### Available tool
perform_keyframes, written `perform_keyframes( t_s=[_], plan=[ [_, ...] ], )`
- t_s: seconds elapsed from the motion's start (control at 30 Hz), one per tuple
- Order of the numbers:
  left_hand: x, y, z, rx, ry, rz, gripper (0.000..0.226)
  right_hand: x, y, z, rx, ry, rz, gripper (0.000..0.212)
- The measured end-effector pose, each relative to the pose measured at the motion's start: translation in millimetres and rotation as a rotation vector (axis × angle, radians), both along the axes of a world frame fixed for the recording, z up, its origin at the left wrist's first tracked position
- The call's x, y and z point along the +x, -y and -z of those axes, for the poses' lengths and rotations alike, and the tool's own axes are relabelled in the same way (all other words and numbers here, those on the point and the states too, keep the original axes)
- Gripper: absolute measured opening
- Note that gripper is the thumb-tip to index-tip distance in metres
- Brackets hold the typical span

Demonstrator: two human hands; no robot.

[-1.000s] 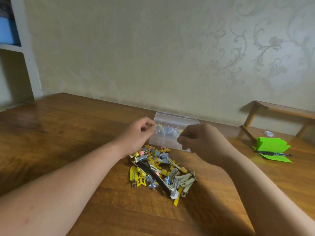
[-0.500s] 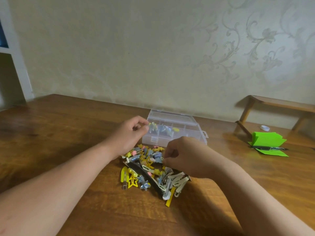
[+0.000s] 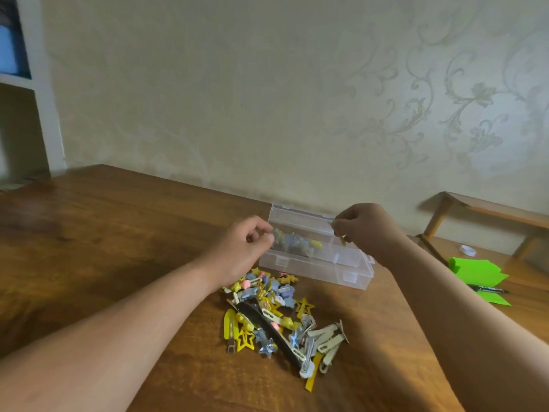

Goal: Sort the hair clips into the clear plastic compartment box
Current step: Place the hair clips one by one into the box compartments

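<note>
Found box point(image 3: 326, 270) open near table's point(image 3: 118, 233) far edge, clips point(image 3: 276, 316) heaped just before it. Noted right hand point(image 3: 364, 230) pinching clip point(image 3: 343, 241) over its right end; left hand point(image 3: 243, 248) curled at left wall, grip undeterminable. Green paper point(image 3: 475, 269) well apart.

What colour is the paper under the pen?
The paper is bright green; head view shows it.

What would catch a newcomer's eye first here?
The bright pile of hair clips, mostly yellow, blue and pale, lies on the wooden table in front of the clear compartment box. Above the box, the right hand pinches a small yellow clip, while the left hand sits curled at the box's left end.
</note>
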State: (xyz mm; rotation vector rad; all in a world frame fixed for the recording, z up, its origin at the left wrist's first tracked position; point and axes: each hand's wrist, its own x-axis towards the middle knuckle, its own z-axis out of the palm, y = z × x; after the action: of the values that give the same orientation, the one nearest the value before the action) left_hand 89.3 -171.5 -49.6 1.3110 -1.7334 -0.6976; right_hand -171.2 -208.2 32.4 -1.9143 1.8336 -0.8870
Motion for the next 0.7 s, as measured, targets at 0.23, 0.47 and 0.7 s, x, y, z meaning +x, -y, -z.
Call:
perform_keyframes(
  t_s=[0.23, 0.47, 0.7],
  plan=[
    [1.4, 0.1, 0.7, -0.008, 0.024, -0.003, 0.028, 8.0, 48.2, 12.4, 0.101, -0.306, 0.01, 0.006],
    [1.8, 1.5, 1.1, -0.018, 0.031, 0.002, 0.029, 12.9, 56.8, 20.5, 0.134, -0.37, 0.024, 0.01],
    [2.2, 1.6, 1.8, -0.019, 0.035, 0.006, 0.027, 12.5, 51.0, 19.3, 0.112, -0.358, 0.01, 0.011]
  ],
)
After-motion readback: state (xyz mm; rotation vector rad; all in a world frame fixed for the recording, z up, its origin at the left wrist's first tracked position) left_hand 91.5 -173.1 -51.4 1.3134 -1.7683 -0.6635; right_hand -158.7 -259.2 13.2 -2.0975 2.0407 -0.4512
